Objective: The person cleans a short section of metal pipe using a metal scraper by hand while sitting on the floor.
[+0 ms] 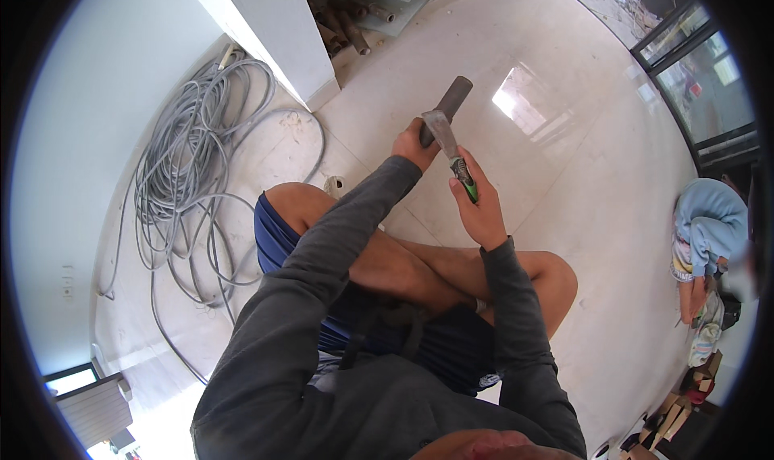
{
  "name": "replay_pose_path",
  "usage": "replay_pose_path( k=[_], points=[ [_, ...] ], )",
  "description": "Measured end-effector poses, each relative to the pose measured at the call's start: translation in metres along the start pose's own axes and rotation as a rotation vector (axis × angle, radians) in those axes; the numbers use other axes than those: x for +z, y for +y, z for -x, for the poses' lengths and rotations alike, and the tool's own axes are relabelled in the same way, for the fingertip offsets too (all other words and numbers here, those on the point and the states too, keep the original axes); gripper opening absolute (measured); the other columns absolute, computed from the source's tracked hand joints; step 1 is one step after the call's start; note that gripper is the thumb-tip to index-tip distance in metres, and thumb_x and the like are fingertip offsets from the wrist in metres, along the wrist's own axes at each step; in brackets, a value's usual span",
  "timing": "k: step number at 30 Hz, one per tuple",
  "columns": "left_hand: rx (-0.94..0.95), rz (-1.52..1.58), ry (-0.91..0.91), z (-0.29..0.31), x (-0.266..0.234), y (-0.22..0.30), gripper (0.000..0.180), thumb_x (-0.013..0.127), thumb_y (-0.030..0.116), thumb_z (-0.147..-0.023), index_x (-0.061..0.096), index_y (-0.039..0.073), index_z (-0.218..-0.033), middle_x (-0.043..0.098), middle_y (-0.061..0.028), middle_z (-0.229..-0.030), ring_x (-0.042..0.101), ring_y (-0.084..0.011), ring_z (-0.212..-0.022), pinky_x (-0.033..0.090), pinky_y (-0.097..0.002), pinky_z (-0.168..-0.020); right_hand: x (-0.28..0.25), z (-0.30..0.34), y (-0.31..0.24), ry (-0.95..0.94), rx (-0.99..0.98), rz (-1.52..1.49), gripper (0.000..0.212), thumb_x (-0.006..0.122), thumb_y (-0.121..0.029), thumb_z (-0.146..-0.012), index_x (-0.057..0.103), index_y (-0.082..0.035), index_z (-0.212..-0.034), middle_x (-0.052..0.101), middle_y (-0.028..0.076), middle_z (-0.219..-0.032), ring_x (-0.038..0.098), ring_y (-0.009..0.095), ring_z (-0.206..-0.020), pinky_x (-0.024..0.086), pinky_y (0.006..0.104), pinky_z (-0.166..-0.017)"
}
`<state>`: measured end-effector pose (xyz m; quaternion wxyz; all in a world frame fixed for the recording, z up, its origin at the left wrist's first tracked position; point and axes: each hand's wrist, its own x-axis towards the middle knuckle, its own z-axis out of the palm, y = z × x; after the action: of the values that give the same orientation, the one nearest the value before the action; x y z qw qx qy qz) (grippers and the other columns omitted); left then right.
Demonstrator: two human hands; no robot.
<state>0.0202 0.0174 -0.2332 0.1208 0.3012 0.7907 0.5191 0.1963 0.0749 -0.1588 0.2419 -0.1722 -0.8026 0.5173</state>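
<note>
My left hand [409, 145] is closed around the lower end of a short dark grey pipe [455, 97], which slants up and to the right in front of my crossed legs. In my right hand [482, 208] is a scraper [440, 129] with a flat, worn metal blade and a green and black handle. Its blade crosses over the pipe just above my left fingers; whether it touches the surface I cannot tell. My fingers cover part of the handle.
Loose loops of grey cable [189, 149] lie left of my legs. Several brown tubes [351, 31] are beyond a white pillar [318, 89]. Near my left knee stands a small pale roll [334, 186]. Another person [709, 218] in light blue crouches at the far right, below a glass door [709, 77].
</note>
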Motion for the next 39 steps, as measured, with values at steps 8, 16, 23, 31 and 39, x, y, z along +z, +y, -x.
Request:
replay_pose_path(
  k=[8,16,23,31,39],
  points=[
    [-0.014,-0.06,0.128,-0.01,-0.002,-0.012,0.042,0.075,0.028,-0.079,0.057,0.002,-0.107,0.067,-0.0168,-0.084,0.068,-0.0283,-0.079,0.052,-0.0367,-0.069,-0.004,0.004,-0.011,-0.078,0.06,0.048,0.049,0.057,-0.014,-0.09,0.046,-0.011,-0.137,0.065,0.022,-0.101,0.066,0.034,-0.091,0.049,0.034,-0.081],
    [-0.002,-0.049,0.16,-0.013,-0.001,-0.016,0.043,0.073,0.033,-0.081,0.057,0.001,-0.104,0.067,-0.0138,-0.079,0.066,-0.0253,-0.073,0.051,-0.0356,-0.067,-0.004,0.002,-0.009,-0.111,0.118,0.128,0.05,0.058,-0.017,-0.089,0.046,-0.014,-0.137,0.065,0.022,-0.094,0.064,0.04,-0.084,0.049,0.0375,-0.074],
    [-0.052,0.136,0.082,-0.013,0.0,-0.018,0.035,0.071,0.028,-0.085,0.056,0.002,-0.102,0.061,-0.0062,-0.069,0.056,-0.0132,-0.049,0.044,-0.0286,-0.044,0.0,0.001,0.003,-0.11,0.053,0.0,0.05,0.058,-0.013,-0.09,0.045,-0.011,-0.138,0.065,0.018,-0.101,0.064,0.024,-0.089,0.047,0.0312,-0.082],
    [-0.17,0.422,-0.013,-0.008,0.001,0.006,0.033,0.069,0.028,-0.088,0.054,0.002,-0.102,0.059,-0.0035,-0.067,0.053,-0.0112,-0.046,0.042,-0.0267,-0.039,-0.009,0.001,-0.001,-0.157,0.148,-0.12,0.048,0.057,-0.01,-0.091,0.045,-0.007,-0.138,0.063,0.015,-0.106,0.057,0.014,-0.092,0.044,0.0267,-0.087],
    [-0.116,0.317,0.002,-0.004,-0.015,0.004,0.033,0.068,0.027,-0.088,0.053,0.005,-0.106,0.059,-0.0032,-0.068,0.053,-0.0112,-0.046,0.042,-0.0267,-0.038,0.0,0.002,-0.006,-0.171,0.108,-0.091,0.047,0.056,-0.009,-0.091,0.045,-0.007,-0.138,0.063,0.015,-0.107,0.057,0.014,-0.094,0.044,0.0263,-0.087]
  ],
)
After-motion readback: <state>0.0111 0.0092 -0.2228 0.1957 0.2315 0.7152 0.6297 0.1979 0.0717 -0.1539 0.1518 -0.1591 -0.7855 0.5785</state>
